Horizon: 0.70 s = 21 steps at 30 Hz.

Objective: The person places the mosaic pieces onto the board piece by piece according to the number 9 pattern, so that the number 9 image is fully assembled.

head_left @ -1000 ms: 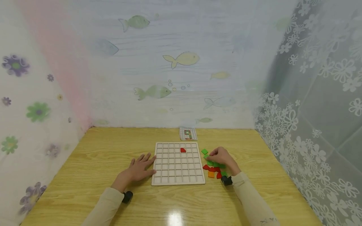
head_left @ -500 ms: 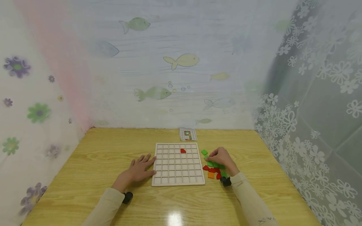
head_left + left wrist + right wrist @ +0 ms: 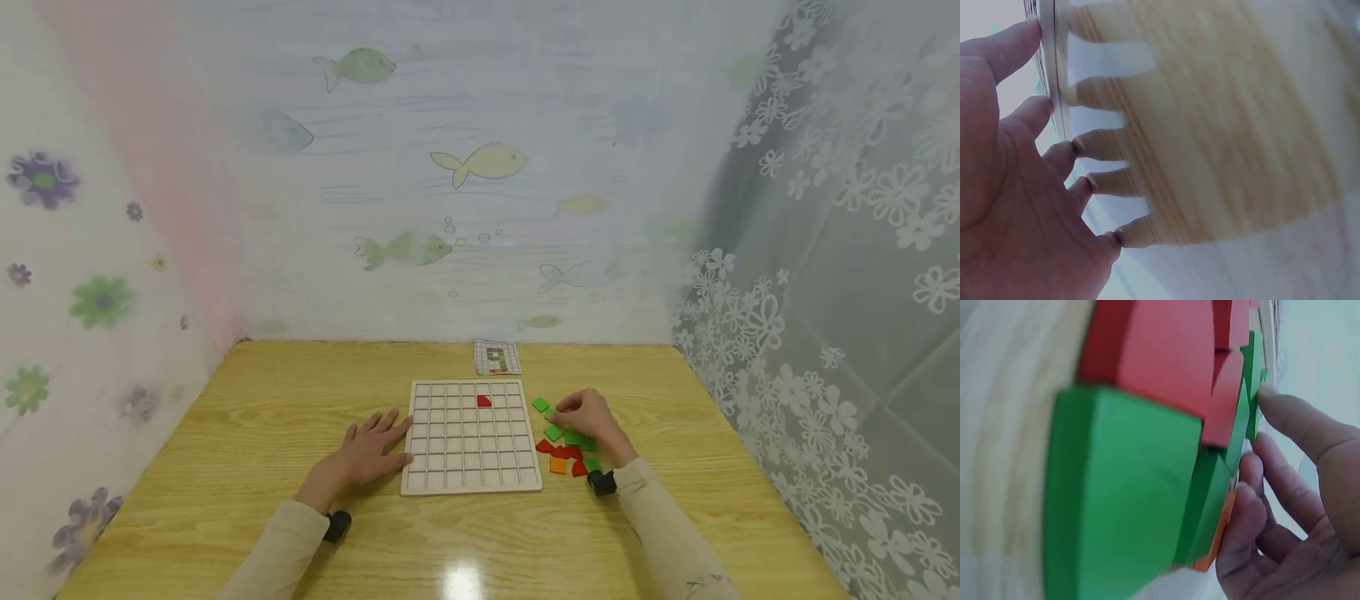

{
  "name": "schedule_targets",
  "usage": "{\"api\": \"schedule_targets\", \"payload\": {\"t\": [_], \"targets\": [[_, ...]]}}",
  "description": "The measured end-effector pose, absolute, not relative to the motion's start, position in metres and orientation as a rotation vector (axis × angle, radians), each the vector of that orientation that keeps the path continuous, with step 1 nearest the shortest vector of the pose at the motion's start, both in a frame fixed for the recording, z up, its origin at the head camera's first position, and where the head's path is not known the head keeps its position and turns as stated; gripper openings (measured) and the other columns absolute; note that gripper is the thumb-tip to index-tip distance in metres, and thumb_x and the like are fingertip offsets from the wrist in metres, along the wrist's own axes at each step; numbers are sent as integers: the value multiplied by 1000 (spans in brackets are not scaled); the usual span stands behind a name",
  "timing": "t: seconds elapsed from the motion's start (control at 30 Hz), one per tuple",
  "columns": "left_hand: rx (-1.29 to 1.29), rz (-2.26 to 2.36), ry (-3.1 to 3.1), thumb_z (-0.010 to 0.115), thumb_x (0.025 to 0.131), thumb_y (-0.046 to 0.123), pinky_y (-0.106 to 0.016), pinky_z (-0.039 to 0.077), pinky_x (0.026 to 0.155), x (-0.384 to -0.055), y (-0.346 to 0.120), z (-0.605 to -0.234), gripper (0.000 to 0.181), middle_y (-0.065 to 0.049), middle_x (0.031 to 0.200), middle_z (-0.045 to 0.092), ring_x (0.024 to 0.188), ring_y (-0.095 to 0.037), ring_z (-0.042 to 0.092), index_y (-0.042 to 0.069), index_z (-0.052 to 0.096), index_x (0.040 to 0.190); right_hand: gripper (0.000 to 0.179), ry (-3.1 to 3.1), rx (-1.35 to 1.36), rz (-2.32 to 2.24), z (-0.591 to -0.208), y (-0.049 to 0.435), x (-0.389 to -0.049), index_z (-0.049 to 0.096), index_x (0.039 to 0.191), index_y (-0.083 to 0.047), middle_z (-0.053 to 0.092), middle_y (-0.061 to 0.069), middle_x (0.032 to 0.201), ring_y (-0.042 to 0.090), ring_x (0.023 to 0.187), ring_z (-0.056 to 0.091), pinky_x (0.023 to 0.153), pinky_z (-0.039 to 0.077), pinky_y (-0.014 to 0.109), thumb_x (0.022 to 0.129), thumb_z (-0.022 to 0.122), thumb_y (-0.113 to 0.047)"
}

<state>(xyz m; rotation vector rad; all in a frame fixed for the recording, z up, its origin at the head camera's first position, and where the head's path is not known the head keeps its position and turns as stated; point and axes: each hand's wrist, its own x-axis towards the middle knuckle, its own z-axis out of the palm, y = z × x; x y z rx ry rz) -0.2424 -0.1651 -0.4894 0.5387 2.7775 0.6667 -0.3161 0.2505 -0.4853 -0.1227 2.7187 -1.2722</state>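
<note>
A white gridded board (image 3: 471,437) lies mid-table with a red quarter-round tile (image 3: 484,402) in one of its upper cells. Flat on the table, my left hand (image 3: 367,452) has its fingers spread, and its fingertips touch the board's left edge; the left wrist view shows the palm (image 3: 1029,206). Right of the board, my right hand (image 3: 588,417) pinches a green tile (image 3: 551,413) between thumb and fingers, low over the pile. Around it lie green square tiles (image 3: 1129,494), red tiles (image 3: 1169,353) and an orange square tile (image 3: 558,465). The hand partly hides the pile.
Behind the board lies a small printed card (image 3: 497,357) with a coloured grid pattern. The wooden table (image 3: 337,375) ends at a fish-patterned wall sheet (image 3: 465,200). Flowered curtains stand left and right. Black wrist cameras sit at both wrists.
A green tile under my right fingers has turned and shifted slightly, and the one at the fingertips has moved a little. The left hand stays in place.
</note>
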Motion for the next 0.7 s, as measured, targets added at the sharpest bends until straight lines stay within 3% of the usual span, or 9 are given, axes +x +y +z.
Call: {"api": "schedule_targets", "payload": {"t": [0.2, 0.7], "targets": [[542, 657, 2784, 56, 104, 45, -79, 6, 112, -243, -165, -490, 70, -26, 166, 18, 151, -54, 13, 9, 33, 160, 25, 2723, -170, -1306, -486, 256, -316, 75, 110, 6, 72, 20, 106, 29, 93, 69, 82, 58, 42, 91, 76, -10], [552, 688, 2776, 57, 103, 44, -79, 5, 112, -239, -164, -485, 71, -28, 166, 19, 150, -56, 13, 7, 34, 160, 21, 2694, -216, -1294, -487, 259, -316, 73, 108, 6, 70, 16, 99, 23, 87, 66, 74, 55, 33, 92, 75, -8]]}}
